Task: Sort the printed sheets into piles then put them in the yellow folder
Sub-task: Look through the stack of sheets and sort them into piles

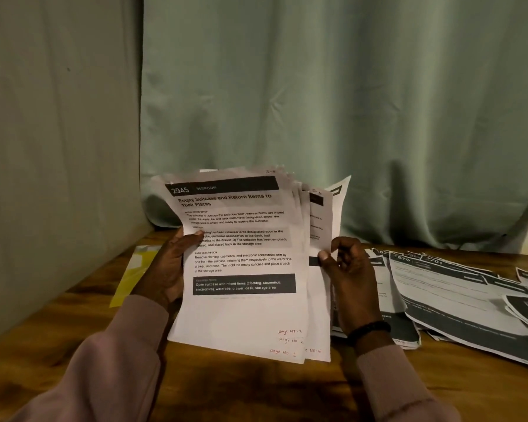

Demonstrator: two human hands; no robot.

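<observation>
Two hands on one stack, so here's how it sits in the head view. Your left hand [168, 266] has its grip wrapped round the left edge of the held stack [244, 269], thumb on the front sheet, carrying the weight. Your right hand [346, 269] is pinching the right edge of a single inner sheet [319, 226] between thumb and fingers, peeling it out of the fan. The stack stands nearly upright, long axis running up and away from you, bottom edge just above the tabletop [256, 388] near its front edge.

What the next move hangs on, I'd say: the sorted piles [457, 296] lie flat toward the right edge of the tabletop, right beside your right hand, so that's the hand to drop the pinched sheet. The yellow folder [134, 269] lies the other way, by the left edge against the wall, partly hidden behind your left hand. Sorting looks unfinished, so the folder can wait.

Readable stuff: front sheet's black header says "2945 BEDROOM", title "Empty Suitcase and Return Items to Their Places", with a dark box starting "Open suitcase with mixed items". Red handwriting at the bottom reads "Page No" several times; I make out a 2 and a 5. Pile headers show "870" and "2701", though they're blurry.
</observation>
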